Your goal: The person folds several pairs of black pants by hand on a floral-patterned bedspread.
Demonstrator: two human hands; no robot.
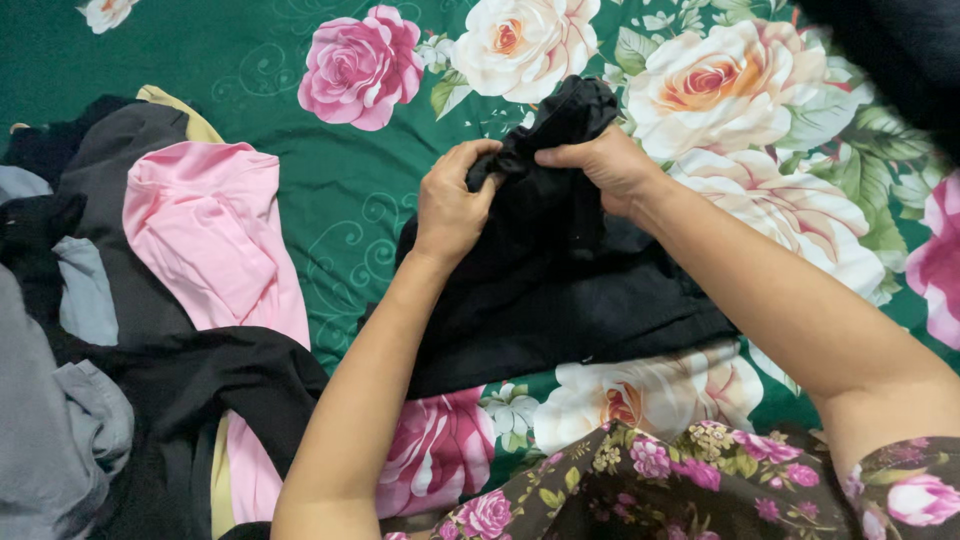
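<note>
A black garment (560, 290) lies on a green bedsheet (330, 180) printed with large pink and cream roses. My left hand (452, 205) grips a bunched part of the black cloth near its top. My right hand (605, 165) pinches the same bunched cloth from the right side. Both hands hold the fabric lifted slightly off the sheet, close together, while the rest of the garment spreads flat below them.
A pile of clothes lies on the left: a pink garment (210, 235), grey pieces (60, 440), dark grey cloth (130, 150) and another black garment (200, 390). A dark object (900, 50) fills the top right corner. My floral clothing (650, 490) shows at the bottom.
</note>
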